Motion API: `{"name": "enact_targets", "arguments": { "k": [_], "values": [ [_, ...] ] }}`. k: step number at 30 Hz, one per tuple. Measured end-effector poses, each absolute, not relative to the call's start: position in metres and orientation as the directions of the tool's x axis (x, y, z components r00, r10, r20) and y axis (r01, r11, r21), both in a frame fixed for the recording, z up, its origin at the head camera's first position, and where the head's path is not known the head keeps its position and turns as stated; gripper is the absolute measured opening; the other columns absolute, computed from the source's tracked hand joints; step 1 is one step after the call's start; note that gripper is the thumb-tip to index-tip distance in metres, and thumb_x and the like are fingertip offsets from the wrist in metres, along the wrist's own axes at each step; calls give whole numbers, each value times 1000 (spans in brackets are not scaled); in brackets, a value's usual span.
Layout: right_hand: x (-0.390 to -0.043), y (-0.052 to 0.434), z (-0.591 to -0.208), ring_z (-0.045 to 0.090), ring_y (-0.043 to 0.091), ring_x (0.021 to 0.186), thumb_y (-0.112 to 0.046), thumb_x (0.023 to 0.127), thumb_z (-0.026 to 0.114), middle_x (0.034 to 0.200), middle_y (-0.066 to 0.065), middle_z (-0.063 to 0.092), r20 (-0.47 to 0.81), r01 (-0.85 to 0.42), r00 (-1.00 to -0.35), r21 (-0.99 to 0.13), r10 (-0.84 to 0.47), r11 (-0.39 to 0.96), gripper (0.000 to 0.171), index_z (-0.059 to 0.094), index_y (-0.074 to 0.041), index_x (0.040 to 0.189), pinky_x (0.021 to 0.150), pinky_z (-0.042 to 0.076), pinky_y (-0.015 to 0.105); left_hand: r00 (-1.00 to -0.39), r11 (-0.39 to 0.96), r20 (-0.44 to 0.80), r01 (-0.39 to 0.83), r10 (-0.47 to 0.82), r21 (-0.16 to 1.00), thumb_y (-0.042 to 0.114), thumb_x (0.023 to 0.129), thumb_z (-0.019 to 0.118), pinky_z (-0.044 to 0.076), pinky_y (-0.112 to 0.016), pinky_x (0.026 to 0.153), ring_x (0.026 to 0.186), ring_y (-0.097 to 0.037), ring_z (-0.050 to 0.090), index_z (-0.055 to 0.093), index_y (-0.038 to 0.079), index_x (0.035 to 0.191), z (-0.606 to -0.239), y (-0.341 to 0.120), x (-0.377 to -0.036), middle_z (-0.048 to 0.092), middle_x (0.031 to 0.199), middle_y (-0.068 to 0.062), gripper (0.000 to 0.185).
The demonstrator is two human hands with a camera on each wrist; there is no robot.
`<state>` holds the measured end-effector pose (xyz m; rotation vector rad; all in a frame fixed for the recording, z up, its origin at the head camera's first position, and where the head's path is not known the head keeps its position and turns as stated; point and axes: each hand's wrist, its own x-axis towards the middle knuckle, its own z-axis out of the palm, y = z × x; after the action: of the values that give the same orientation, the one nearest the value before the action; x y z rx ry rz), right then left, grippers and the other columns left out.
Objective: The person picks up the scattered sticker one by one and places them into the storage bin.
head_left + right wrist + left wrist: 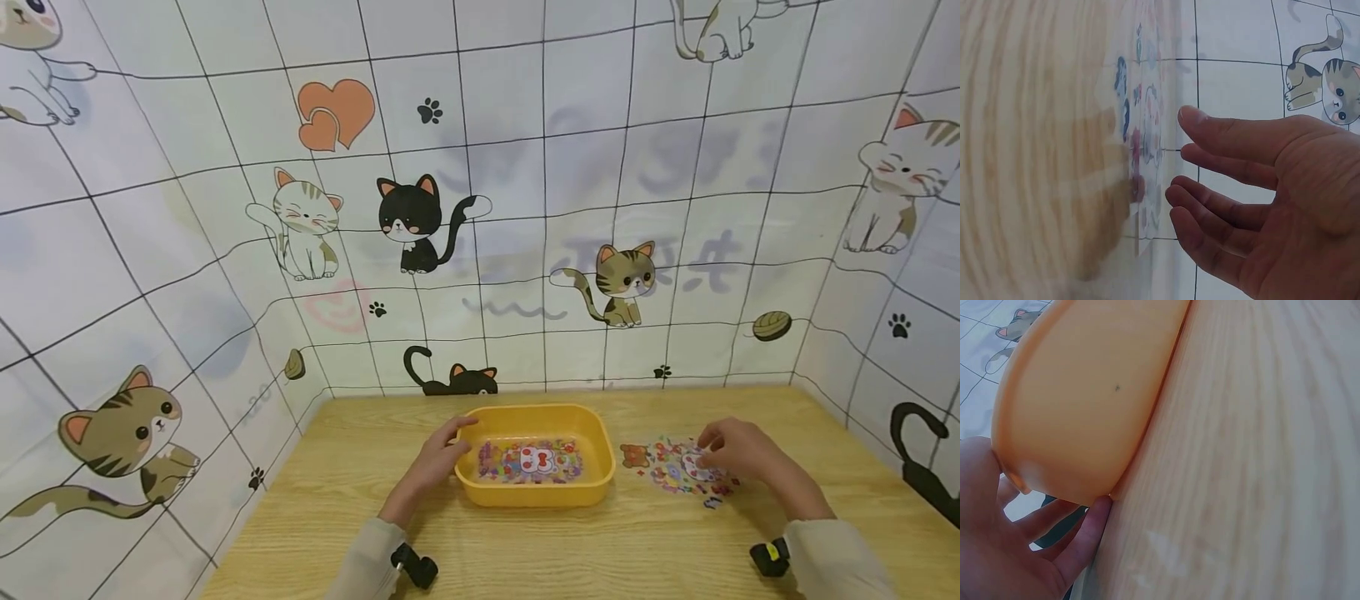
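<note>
Your left hand (433, 460) holds the yellow tray (536, 497) at nine o'clock on its rim; the left wrist view shows one fingertip against the outer wall, low beside the table. Your right hand (741, 450) hovers over the three o'clock side of a clear, colour-printed film (667, 477), fingers loosely bent, a moderate gap between thumb and fingertips, nothing visibly gripped. The film, whether sheet or pouch cannot be told, lies on the table (555, 550) at three o'clock from the tray, apart from it. Inside the tray lies a similar print (536, 460) with a white figure and red bow. The step in hand appears to be reaching for the film while the tray is steadied; the next move probably calls for pinching a thin edge cleanly. At twelve o'clock, beyond the table, stands a cat-patterned backdrop (510, 200).
</note>
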<state>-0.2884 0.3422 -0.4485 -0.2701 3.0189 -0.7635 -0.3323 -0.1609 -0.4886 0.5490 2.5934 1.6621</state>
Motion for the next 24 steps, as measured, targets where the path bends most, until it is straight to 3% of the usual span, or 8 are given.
{"name": "enact_targets", "arguments": {
  "k": [14, 20, 24],
  "values": [
    [-289, 352, -465, 65, 22, 82, -22, 83, 84, 107, 25, 70, -15, -137, -986, -510, -168, 849, 40, 69, 2, 112, 69, 55, 42, -938, 383, 162, 277, 307, 881, 14, 101, 54, 53, -57, 101, 142, -47, 47, 57, 14, 146, -490, -161, -331, 40, 163, -19, 45],
    [-289, 352, -465, 61, 19, 69, -16, 84, 82, 109, 26, 68, -39, -113, -986, -548, -160, 829, 37, 69, 1, 114, 65, 50, 36, -941, 400, 155, 273, 302, 875, 15, 102, 53, 49, -57, 107, 148, -47, 39, 57, 16, 146, -488, -161, -331, 40, 164, -18, 44],
    [-291, 353, -464, 60, 18, 70, -16, 84, 82, 110, 29, 67, -49, -108, -986, -547, -161, 830, 40, 67, 3, 116, 66, 51, 36, -940, 386, 158, 273, 304, 881, 15, 102, 54, 55, -54, 100, 144, -47, 44, 57, 15, 146, -487, -161, -330, 39, 164, -19, 44]
  ]
}}
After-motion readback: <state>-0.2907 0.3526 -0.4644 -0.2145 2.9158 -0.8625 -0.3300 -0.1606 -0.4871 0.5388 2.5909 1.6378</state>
